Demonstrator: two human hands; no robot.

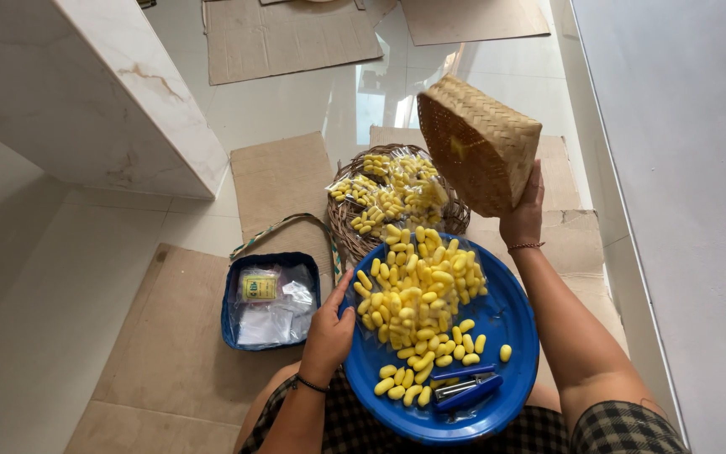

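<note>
A round blue plastic tray (510,324) rests on my lap, heaped with several yellow oval pieces (420,294). My left hand (329,328) grips the tray's left rim. My right hand (524,214) holds up a square woven bamboo basket (479,143), tilted on its side above the tray's far edge, its open side facing left. A blue stapler (465,388) lies at the tray's near edge among loose yellow pieces.
Beyond the tray stands a round wicker basket (342,220) filled with clear bags of yellow pieces (392,192). A blue fabric bag (269,300) with plastic bags sits to the left. Cardboard sheets (283,181) cover the white tiled floor. A marble slab (86,84) is at upper left.
</note>
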